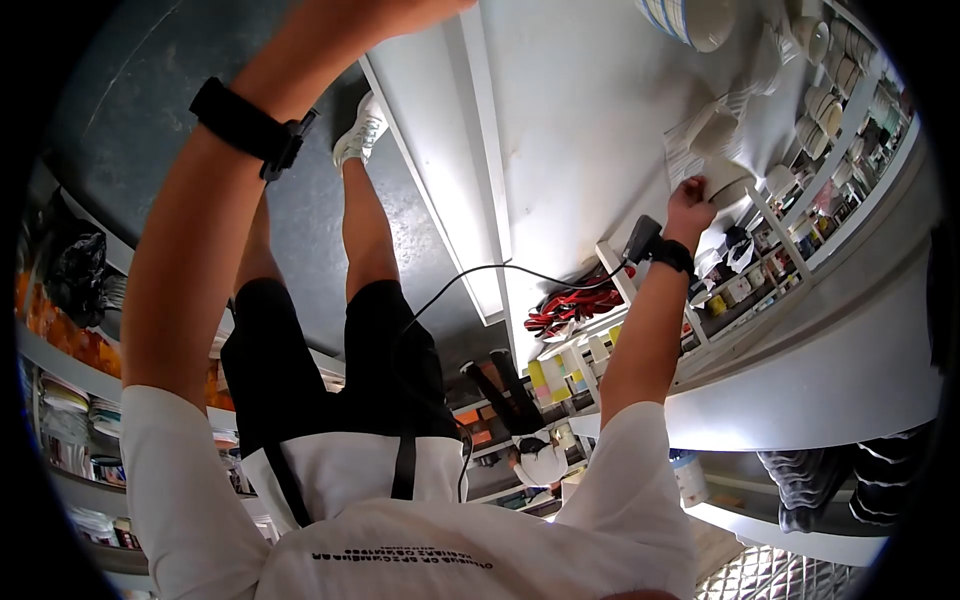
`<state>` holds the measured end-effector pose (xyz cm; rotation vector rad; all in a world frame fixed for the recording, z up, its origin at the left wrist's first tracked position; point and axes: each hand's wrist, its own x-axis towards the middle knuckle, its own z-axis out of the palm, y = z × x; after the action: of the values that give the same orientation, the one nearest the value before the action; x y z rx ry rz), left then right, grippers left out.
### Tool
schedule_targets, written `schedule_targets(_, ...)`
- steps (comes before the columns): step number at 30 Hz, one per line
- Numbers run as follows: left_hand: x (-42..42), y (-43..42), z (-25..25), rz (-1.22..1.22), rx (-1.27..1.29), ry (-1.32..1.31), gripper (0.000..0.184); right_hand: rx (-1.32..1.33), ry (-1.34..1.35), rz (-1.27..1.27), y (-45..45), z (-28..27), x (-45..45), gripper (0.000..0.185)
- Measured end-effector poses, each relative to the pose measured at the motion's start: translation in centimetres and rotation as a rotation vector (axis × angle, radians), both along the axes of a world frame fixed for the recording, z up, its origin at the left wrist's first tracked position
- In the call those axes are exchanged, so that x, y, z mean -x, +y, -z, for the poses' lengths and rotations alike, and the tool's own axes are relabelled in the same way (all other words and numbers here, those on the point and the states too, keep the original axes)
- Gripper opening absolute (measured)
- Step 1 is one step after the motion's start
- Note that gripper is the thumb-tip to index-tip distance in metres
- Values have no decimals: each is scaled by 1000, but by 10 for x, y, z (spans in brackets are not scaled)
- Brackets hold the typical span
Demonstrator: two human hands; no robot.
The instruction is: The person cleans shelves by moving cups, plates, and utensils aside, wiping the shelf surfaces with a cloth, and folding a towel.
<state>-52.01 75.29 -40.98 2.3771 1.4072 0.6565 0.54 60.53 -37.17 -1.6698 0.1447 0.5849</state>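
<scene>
My right hand [690, 207] has its fingers curled at the rim of a pale bowl [728, 187] on the white surface. Just above that bowl, another bowl [711, 131] lies on crinkled clear wrapping [680, 160]. At the top edge, my left hand [425, 10] is mostly cut off, so its fingers do not show. A white bowl with blue stripes [700, 22] sits to its right, partly out of view. Both my wrists wear black straps, and a black cable runs from the right one.
Shelves with stacked bowls [822, 108] line the right side. Red and black items [572, 308] lie in a white compartment. Another person [540, 462] in a white top is in the background. My legs and a white shoe [360, 130] show over the dark floor [120, 90].
</scene>
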Motion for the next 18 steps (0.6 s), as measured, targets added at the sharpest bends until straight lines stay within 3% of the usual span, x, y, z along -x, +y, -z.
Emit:
schedule_targets(2, 1, -1, 0, 1, 21, -8, 37, 53, 93, -216, 15, -1, 4, 33)
schedule_targets(18, 3, -1, -4, -11, 10, -33, 39, 296, 46, -193, 50, 4, 35, 34)
